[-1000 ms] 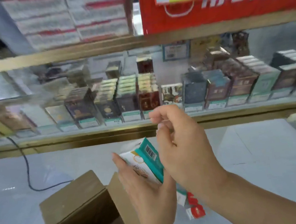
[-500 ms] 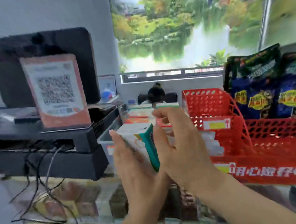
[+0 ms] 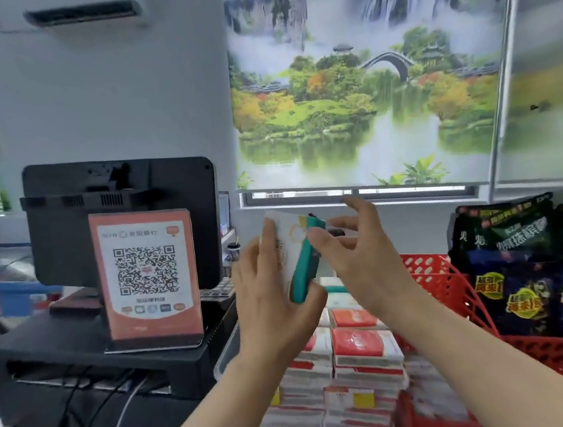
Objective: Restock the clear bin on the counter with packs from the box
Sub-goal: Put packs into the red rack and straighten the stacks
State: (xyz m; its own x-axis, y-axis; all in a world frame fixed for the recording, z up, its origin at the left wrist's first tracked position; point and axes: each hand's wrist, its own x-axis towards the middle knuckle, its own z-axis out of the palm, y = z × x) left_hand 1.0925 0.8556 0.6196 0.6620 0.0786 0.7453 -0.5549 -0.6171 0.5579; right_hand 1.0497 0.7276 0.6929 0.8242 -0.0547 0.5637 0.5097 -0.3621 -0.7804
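The left hand (image 3: 271,297) held a white-and-teal pack (image 3: 288,247) upright above the far end of the clear bin (image 3: 225,351), while the right hand (image 3: 363,257), fingers spread wide, hovered at the pack's teal edge.

We held the pack (image 3: 293,246) in our left hand (image 3: 268,304) above the bin (image 3: 223,360), and our right hand (image 3: 356,254) was just at its right. The bin stood between the stand (image 3: 80,356) on the left and the basket (image 3: 452,286) on the right. Stacked packs (image 3: 361,346) lay in the bin. On the stand, the sign (image 3: 146,274) stood before the monitor (image 3: 68,227). Bags (image 3: 520,276) stood in the basket. The blind (image 3: 364,85) hung behind everything.
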